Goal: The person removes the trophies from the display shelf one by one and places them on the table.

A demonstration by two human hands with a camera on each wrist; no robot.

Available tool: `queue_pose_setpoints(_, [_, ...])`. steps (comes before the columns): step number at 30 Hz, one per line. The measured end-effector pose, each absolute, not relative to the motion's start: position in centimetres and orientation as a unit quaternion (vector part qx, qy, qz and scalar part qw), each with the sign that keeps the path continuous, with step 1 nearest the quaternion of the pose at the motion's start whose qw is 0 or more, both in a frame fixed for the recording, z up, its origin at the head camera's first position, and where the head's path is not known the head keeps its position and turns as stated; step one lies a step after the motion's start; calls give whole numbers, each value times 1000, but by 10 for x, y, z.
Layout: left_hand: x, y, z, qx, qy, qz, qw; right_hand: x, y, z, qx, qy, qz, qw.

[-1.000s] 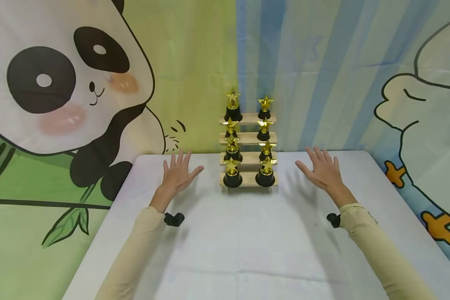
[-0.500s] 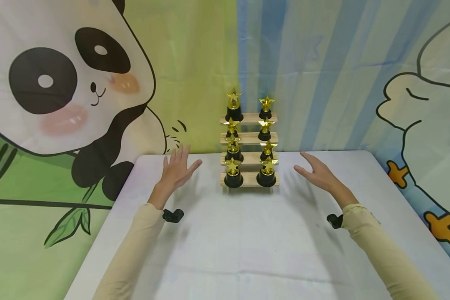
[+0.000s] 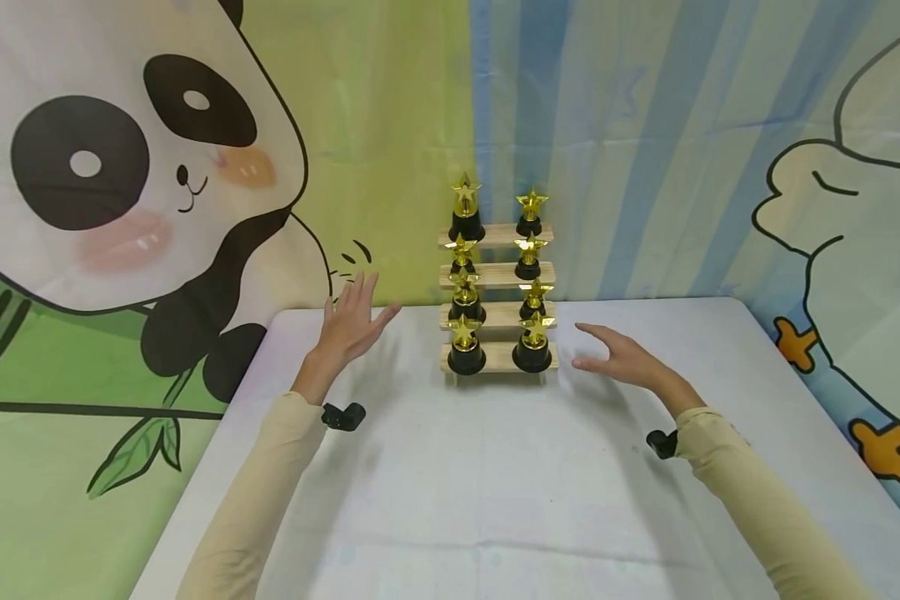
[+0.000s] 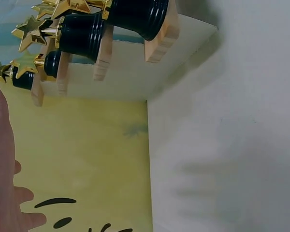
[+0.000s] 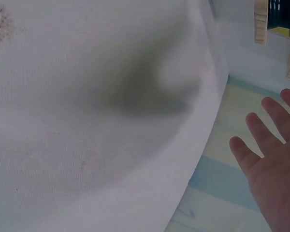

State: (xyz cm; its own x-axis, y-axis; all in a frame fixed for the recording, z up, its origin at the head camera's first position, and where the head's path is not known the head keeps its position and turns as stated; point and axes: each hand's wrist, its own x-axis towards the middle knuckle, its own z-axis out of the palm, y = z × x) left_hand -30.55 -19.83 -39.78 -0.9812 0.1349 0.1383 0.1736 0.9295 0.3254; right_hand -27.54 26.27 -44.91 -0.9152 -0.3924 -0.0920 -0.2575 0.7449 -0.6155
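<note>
- Spreads the fingers of the left hand [image 3: 348,329] straight and apart, holding nothing, to the left of the rack [image 3: 499,357] and away from it.
- Holds the fingers of the right hand [image 3: 622,358] apart too, seen best from the right wrist; points thumb [image 3: 591,365] and forefinger [image 3: 596,332] at the rack's right end, near it without touching.
- Has trophies [image 3: 532,343] upright in two columns on the rack's four wooden steps, one toward each end of every step; has the rack on the white table [image 3: 457,483].
- Likely light and stiff, probably hard plastic; perhaps slippery on the shiny gold stars [image 3: 536,327], with thin points that may snap under a squeeze.
- Best taken round the black base [image 3: 532,361], or by the narrow stem [image 4: 50,32] below the star; seems to call for a straight, careful lift, given close neighbours in the same column.
- Compared with half a second ago, brings the right hand inward and nearer to the front right trophy; reaches the left hand slightly farther forward; leaves trophies and rack in the same places.
</note>
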Motion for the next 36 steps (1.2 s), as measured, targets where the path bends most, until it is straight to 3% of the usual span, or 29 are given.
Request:
queue_pose_setpoints(17, [-310, -192, -393, -105, -972, -204, 60, -279, 245, -467, -203, 901, -356, 143])
queue_pose_setpoints(26, [-309, -180, -392, -162, -909, -384, 26, -277, 236, -475, -210, 891, -377, 142])
queue_pose_setpoints(36, [-295, -147, -360, -235, -861, -444, 82, -280, 230, -476, -218, 889, -383, 129])
